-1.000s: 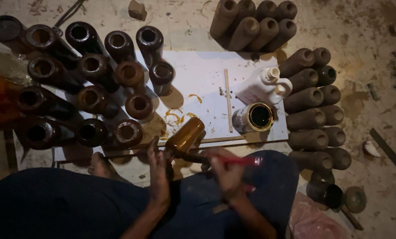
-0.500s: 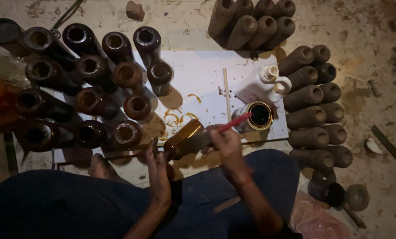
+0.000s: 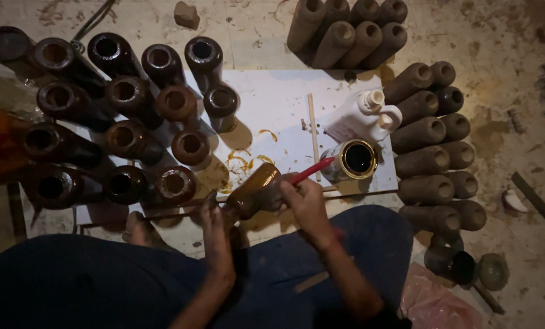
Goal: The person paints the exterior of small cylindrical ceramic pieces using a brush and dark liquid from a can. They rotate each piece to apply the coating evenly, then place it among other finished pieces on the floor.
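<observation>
a person sitting on the floor is gripping a brown clay vessel [image 3: 257, 190] by its base in the left hand [image 3: 216, 220], tilting it sideways over their lap, while the right hand [image 3: 304, 198] is pinching a red-handled brush [image 3: 312, 171] whose tip is reaching toward an open tin of dark varnish [image 3: 356, 159]. glossy coated vessels [image 3: 126, 97] are standing left and bare clay ones [image 3: 428, 131] are lying right, keeping finished apart from unfinished, around a white board [image 3: 278, 97] on a dusty, dim concrete floor [image 3: 504, 73].

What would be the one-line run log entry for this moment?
left hand: holds brown pot | right hand: holds red brush by open tin
</observation>
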Demonstrator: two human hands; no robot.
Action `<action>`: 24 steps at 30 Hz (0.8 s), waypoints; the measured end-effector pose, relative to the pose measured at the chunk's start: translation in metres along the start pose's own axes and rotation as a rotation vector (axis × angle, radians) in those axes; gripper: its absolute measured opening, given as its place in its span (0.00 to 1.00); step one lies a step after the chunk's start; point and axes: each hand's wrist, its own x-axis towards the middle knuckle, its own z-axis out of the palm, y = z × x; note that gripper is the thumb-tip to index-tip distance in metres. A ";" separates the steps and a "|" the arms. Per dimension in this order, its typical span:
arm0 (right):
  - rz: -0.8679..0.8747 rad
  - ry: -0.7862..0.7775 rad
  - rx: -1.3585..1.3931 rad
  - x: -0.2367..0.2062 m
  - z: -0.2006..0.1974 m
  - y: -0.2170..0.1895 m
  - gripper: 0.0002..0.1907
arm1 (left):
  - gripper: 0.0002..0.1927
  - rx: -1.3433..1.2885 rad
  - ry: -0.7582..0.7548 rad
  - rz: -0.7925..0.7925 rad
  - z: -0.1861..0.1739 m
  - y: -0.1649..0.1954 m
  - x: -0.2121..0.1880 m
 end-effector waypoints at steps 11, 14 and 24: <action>-0.106 0.164 -0.135 -0.013 0.001 0.002 0.13 | 0.32 -0.239 0.031 -0.103 -0.002 -0.001 0.004; -0.091 0.042 0.093 -0.012 0.003 -0.008 0.13 | 0.34 -0.197 0.033 -0.133 -0.002 0.000 0.003; -0.138 0.045 0.087 -0.019 0.000 -0.011 0.13 | 0.35 -0.055 0.021 -0.043 -0.003 -0.010 0.003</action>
